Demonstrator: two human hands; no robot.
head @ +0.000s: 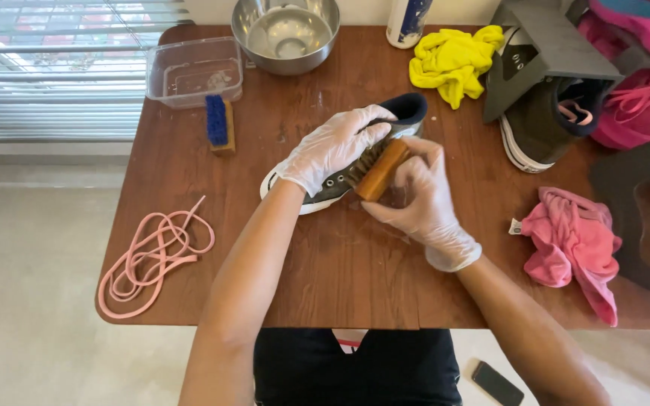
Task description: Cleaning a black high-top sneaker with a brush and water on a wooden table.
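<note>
1. Left hand (334,147), in a white glove, is closed over the upper of a dark grey sneaker (408,107) and pins it to the wooden counter (340,263).
2. Right hand (423,197), also gloved, grips a wooden-backed brush (382,170), its bristles against the sneaker's side.
3. The sneaker lies at mid-counter, white toe pointing toward the person's left, dark heel collar toward the far edge.
4. To the person's left: a blue-bristled brush (218,123) on its side, a clear plastic tub (193,71) behind it, and loose pink laces (153,256) near the front corner.
5. At the far edge: a steel bowl (286,34), a spray can (408,21), and a yellow cloth (453,64).
6. To the person's right: a second sneaker (536,124) partly under a grey box lid (547,37), and a pink cloth (573,240) just beside the right forearm.
7. Nothing lies between the hands and the sneaker.
8. A dark phone (496,383) lies on the floor.
</note>
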